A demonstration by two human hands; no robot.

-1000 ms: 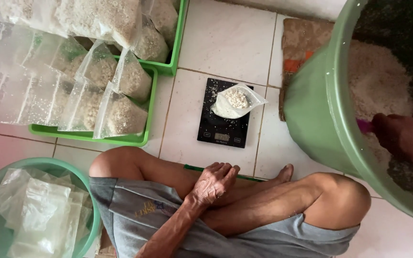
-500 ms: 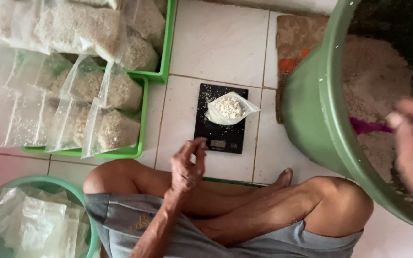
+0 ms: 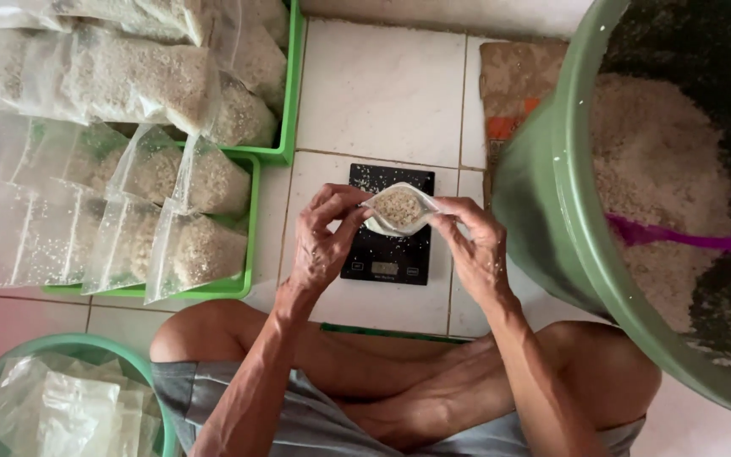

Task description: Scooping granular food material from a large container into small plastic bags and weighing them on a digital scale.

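Both hands, left hand (image 3: 321,245) and right hand (image 3: 471,241), now pinching small grain-filled bag (image 3: 398,208) above black scale (image 3: 387,224); a second ago, right reached into green tub (image 3: 552,220).

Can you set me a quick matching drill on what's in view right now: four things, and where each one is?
Things:
1. small bag of grain
2. black scale
3. purple scoop handle
4. empty clear bags

Places:
A. in the green basin, bottom left
B. on the white floor tiles, under the hands
C. held between the left hand and right hand
D. inside the big green tub, on the grain

Pairs: 1-C, 2-B, 3-D, 4-A
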